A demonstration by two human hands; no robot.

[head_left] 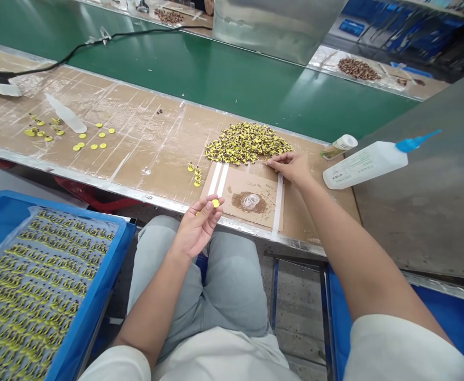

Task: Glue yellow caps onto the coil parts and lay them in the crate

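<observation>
My left hand (pixel 198 226) is palm up in front of the bench edge, its thumb and fingers pinching a small yellow disc (pixel 216 203). Another bit of yellow shows by its fingers. My right hand (pixel 293 166) reaches to the right edge of a heap of small yellow and dark pieces (pixel 247 143). Its thumb and forefinger are pressed together; whatever lies between them is too small to name. Between the hands, a small clear cup (pixel 251 201) sits on a wet brown patch of a cardboard sheet (pixel 232 182). Several assembled yellow pieces (pixel 197 177) stand left of the sheet.
A white bottle with a blue nozzle (pixel 364 165) and a small white-capped bottle (pixel 338 147) lie at right. Yellow discs (pixel 94 146) are scattered at left. A blue tray (pixel 116 238) with rows of pieces is lower left. Behind runs a green belt (pixel 168 66); a metal panel rises at right.
</observation>
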